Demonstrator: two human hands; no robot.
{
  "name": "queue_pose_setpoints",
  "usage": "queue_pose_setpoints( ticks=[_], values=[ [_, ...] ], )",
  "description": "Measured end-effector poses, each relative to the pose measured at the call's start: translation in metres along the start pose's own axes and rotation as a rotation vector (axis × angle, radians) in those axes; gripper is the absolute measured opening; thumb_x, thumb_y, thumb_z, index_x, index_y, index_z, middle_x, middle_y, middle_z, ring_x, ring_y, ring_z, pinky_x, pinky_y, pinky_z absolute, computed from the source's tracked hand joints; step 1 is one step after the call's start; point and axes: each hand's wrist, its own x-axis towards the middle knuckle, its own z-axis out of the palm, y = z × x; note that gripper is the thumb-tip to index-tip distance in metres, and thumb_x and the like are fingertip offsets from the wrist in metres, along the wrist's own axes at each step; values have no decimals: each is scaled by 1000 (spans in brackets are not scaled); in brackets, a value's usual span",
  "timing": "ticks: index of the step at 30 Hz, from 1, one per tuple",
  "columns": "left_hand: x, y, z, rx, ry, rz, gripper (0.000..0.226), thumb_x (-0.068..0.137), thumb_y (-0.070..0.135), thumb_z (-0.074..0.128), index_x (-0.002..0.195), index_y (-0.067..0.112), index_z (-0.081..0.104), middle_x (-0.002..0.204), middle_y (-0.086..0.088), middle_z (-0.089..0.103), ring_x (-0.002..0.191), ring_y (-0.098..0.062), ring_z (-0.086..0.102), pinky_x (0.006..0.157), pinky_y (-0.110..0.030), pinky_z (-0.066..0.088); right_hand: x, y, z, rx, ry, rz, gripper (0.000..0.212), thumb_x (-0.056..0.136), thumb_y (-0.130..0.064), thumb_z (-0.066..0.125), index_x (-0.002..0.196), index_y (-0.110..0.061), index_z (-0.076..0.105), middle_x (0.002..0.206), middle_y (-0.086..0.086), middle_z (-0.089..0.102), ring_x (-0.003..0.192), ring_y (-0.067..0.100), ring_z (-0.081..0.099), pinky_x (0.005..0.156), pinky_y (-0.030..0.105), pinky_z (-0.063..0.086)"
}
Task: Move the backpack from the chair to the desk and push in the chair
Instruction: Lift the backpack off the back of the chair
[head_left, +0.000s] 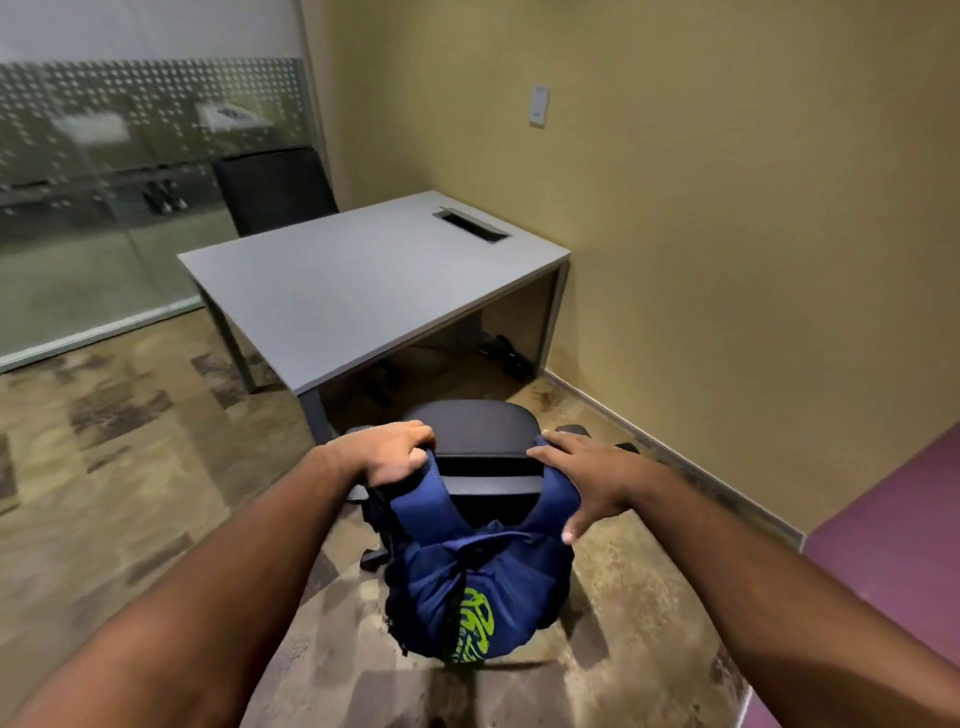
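My bare forearms reach forward over the mottled brown carpet (130, 441). Between them the blue fabric backpack with a lime-green print (467, 587) hangs down the back of the black swivel chair (475, 426), its two padded shoulder straps looped over the top of the backrest. My left hand (387, 457) is clenched on the left strap at the backrest's top corner, its fingers (415, 434) curled over the edge. My right hand (587, 475) lies flat on the right strap with its fingers spread, pressing but not closed around it. The chair stands pulled out, apart from the grey rectangular bench (363, 286), whose top has a dark cable slot (471, 224) near the yellow wall (727, 208). Behind the bench stands a second black chair (275, 187) before a frosted glass partition (104, 156).
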Motion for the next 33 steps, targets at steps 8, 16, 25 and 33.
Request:
queue_pose_setpoints(
  ticks=[8,16,25,33],
  values=[
    [-18,-4,-13,129,-114,8,70,75,7,82,135,20,48,134,2,49,123,-16,48,104,-34,37,-1,4,9,-209,207,-10,100,75,-8,83,152,-31,25,169,4,15,139,33,41,104,45,49],
    [-27,-21,-7,450,-1,60,82,72,33,85,140,24,40,141,3,45,138,-15,38,123,-58,13,-16,9,12,-427,368,14,78,75,-39,83,137,-26,38,167,3,24,121,29,53,66,38,55],
    [-61,-40,-2,561,223,173,57,77,70,55,109,23,49,102,2,59,87,-14,54,86,-27,46,-44,11,-17,-540,378,-73,45,76,-28,70,116,-22,50,121,3,60,111,25,57,100,39,44],
    [-80,-14,23,495,398,271,43,78,55,55,97,16,55,89,-4,60,76,-21,54,71,-38,52,-65,0,-32,-576,307,88,53,78,-34,78,118,-22,46,118,6,56,85,24,60,64,36,45]
  ],
)
